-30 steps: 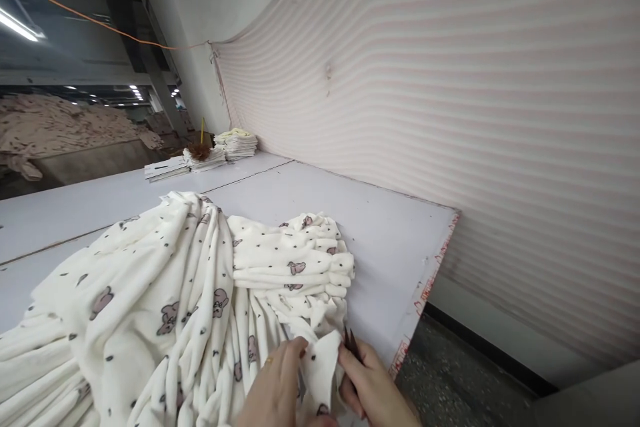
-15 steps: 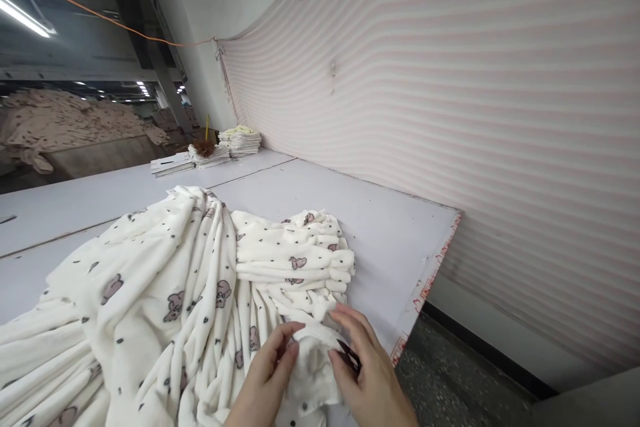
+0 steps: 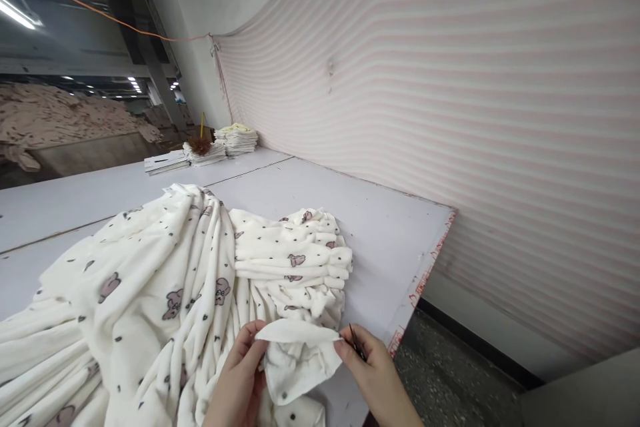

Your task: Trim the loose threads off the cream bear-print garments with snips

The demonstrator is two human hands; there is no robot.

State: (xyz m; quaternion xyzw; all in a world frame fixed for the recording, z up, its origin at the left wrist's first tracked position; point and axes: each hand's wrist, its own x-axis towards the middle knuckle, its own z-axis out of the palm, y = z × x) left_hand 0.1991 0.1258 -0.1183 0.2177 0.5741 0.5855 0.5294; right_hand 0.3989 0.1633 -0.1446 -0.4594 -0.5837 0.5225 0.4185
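A white fleece garment opening with a plain folded edge is stretched between my two hands, low in the view. My left hand pinches its left end between thumb and fingers. At the right end, my right hand grips the edge with thumb and forefinger. Small dark, pointed thread snips stick up from the same right hand, partly hidden by the fingers. Heaped to the left and just beyond is more white fleece, printed with mauve animal figures and dark specks. Its gathered, frilled part lies beyond my hands.
The pale table ends at a taped right edge, with speckled floor below. Folded cloth stacks stand at the far side. Striped pink-and-white fabric hangs along the right. A large pile of pinkish cloth sits far left.
My hands have moved apart, drawing the garment edge out wider and flatter. The left hand shifted left. The snips now point more upright in my right hand.
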